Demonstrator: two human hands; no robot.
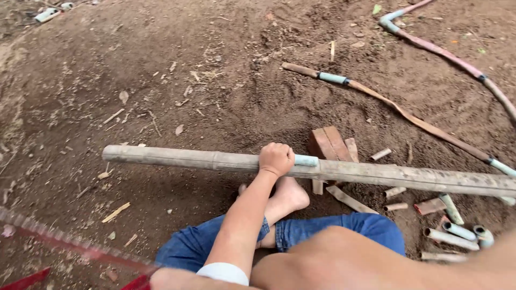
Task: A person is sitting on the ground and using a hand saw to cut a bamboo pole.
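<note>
A long pale bamboo pole (177,158) lies across the dirt from left to right, resting on reddish wooden blocks (330,142). My left hand (276,158) is shut around the pole near its middle, next to a light blue band on it. My right forearm crosses the bottom of the view, and my right hand (164,280) sits at the bottom edge on the red handle of a hand saw (70,244). The saw's blade is blurred and points left, well short of the pole. A bare foot (287,196) and legs in blue jeans lie under the pole.
Several short cut tube pieces (451,236) lie at the lower right. A flat brown hose with blue joints (430,126) runs diagonally behind the pole, and another hose (451,56) curves at the top right. Loose earth, chips and dry leaves cover the ground.
</note>
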